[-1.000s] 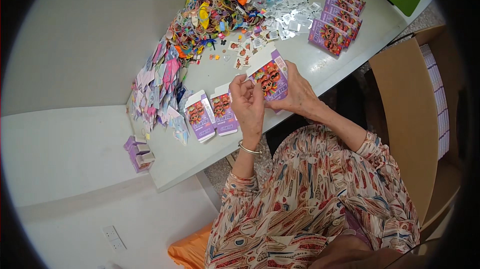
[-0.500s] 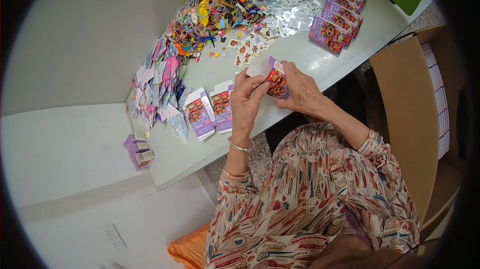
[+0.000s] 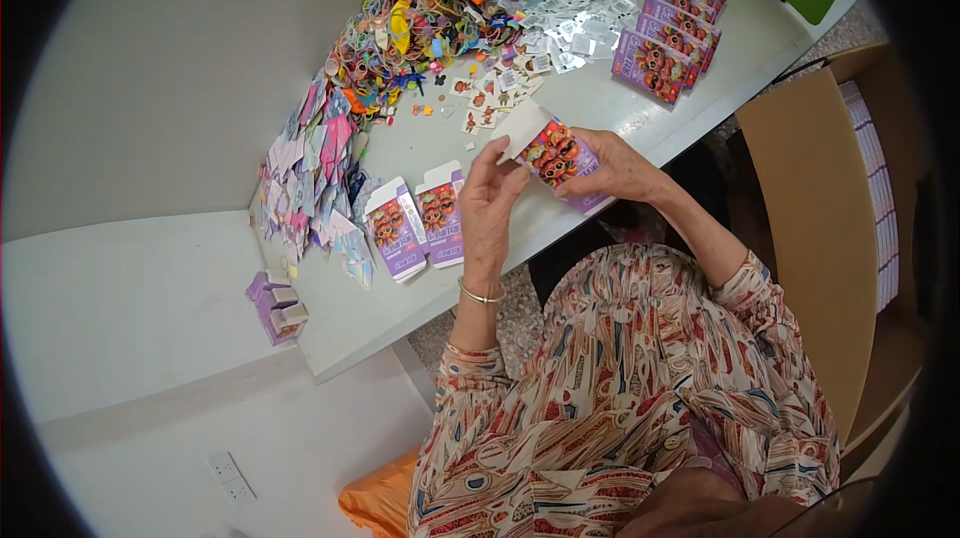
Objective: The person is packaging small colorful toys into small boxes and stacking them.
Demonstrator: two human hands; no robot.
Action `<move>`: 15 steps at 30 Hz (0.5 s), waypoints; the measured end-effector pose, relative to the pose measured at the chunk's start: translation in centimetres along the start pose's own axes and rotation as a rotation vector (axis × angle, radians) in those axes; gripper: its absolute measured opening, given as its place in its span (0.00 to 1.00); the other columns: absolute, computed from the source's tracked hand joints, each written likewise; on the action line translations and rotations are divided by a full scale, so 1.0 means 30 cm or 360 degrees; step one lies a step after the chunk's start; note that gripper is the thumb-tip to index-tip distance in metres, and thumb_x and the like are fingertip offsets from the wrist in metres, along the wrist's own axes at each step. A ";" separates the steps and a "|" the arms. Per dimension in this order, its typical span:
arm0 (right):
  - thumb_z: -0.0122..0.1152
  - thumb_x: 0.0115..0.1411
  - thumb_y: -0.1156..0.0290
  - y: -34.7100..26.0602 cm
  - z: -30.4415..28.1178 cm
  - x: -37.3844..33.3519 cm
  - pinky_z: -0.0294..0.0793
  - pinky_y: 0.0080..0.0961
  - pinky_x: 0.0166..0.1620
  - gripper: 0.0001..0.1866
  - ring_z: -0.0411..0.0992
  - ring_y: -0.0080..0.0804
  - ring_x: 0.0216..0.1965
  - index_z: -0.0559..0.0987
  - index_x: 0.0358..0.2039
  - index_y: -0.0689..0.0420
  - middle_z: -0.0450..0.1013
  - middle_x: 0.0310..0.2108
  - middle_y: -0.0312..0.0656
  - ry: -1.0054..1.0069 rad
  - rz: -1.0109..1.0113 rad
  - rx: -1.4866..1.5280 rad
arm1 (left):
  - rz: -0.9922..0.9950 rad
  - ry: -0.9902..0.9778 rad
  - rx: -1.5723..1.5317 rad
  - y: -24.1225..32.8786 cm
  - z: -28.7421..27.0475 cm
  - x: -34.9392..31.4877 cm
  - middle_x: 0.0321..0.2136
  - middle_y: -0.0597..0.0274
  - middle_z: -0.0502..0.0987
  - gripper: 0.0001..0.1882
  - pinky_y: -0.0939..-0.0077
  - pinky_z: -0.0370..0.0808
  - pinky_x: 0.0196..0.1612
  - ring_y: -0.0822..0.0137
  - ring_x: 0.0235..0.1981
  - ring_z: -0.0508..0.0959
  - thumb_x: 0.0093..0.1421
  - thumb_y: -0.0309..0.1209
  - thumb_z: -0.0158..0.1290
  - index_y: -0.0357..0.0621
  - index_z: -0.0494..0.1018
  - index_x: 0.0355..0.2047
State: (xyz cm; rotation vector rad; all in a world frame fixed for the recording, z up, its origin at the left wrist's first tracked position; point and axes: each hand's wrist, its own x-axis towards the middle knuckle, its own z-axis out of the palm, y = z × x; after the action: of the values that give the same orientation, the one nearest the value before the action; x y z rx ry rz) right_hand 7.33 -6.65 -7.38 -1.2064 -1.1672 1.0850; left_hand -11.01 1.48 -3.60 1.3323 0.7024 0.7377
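Both hands hold a small purple printed carton (image 3: 553, 150) above the white table's (image 3: 600, 108) near edge. My right hand (image 3: 622, 168) grips its right side from behind. My left hand (image 3: 490, 200) touches its left side, fingers up near the white open flap at the top. Two more purple cartons (image 3: 418, 223) with open flaps lie flat on the table just left of my left hand. A metal bangle sits on my left wrist.
A heap of colourful small toys (image 3: 430, 8) and silver packets (image 3: 572, 28) lies at the table's far side. Stacked filled purple cartons (image 3: 668, 33) sit at the right. Flat pastel carton blanks (image 3: 315, 173) pile at the left edge. A brown cardboard box (image 3: 820, 228) stands to my right.
The carton in my hands has turned and tilted; its white flap now stands open at the upper left. My left hand has shifted down along its left side.
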 end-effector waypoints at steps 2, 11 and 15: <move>0.74 0.44 0.67 -0.009 -0.004 -0.004 0.73 0.22 0.40 0.26 0.73 0.23 0.33 0.76 0.43 0.61 0.77 0.32 0.38 -0.0001 0.0000 0.0102 | -0.0069 0.0043 -0.0232 -0.038 0.015 -0.014 0.37 0.64 0.76 0.25 0.81 0.73 0.43 0.76 0.39 0.75 0.59 0.24 0.57 0.38 0.67 0.57; 0.74 0.45 0.68 -0.056 -0.040 -0.028 0.74 0.20 0.40 0.28 0.72 0.18 0.33 0.75 0.47 0.59 0.77 0.33 0.35 -0.0364 0.0320 0.0166 | -0.0206 -0.0417 0.0283 -0.055 -0.077 0.020 0.51 0.60 0.70 0.27 0.79 0.75 0.47 0.73 0.45 0.74 0.57 0.24 0.59 0.39 0.67 0.58; 0.75 0.44 0.68 -0.044 -0.059 -0.040 0.75 0.20 0.38 0.27 0.73 0.18 0.31 0.75 0.45 0.59 0.77 0.32 0.34 -0.0486 0.0412 0.0128 | -0.0210 -0.0722 0.0144 0.064 -0.022 0.055 0.52 0.59 0.72 0.36 0.79 0.76 0.43 0.72 0.44 0.76 0.57 0.23 0.59 0.41 0.57 0.64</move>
State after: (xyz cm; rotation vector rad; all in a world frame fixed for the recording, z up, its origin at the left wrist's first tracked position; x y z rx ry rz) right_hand 8.98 -8.10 -6.15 -1.1785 -1.2033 1.5392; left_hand -10.70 3.36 -1.82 1.4552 0.4553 0.2825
